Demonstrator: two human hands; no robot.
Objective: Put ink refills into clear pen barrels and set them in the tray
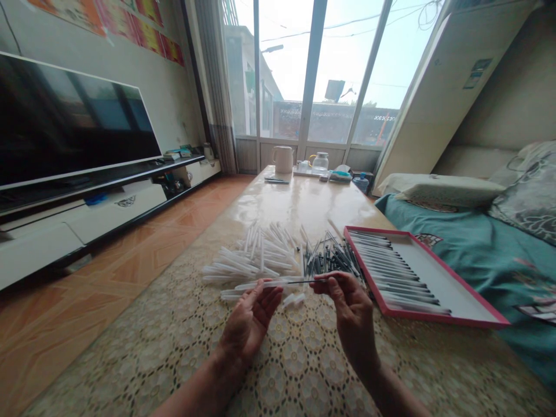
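My left hand [254, 317] pinches a translucent white pen barrel [278, 282] held level above the table. In the fingers of my right hand [351, 307] is a thin dark pen refill [304, 281], its far end at or inside the barrel's right opening. Beyond my left hand lies a heap of white pen barrels [252, 252]. A pile of black refills and pen parts [328, 255] lies beyond my right hand. A few short white caps [294, 300] rest between the hands. To the right, a pink-rimmed box [460, 289] holds a row of assembled pens [397, 272].
The long table has a patterned cover [299, 365]. At its far end stand a pitcher [283, 158], a glass jug [320, 162] and a tissue pack [340, 176]. A sofa with a teal cover [482, 231] runs along the right; a TV cabinet [117, 211] stands left.
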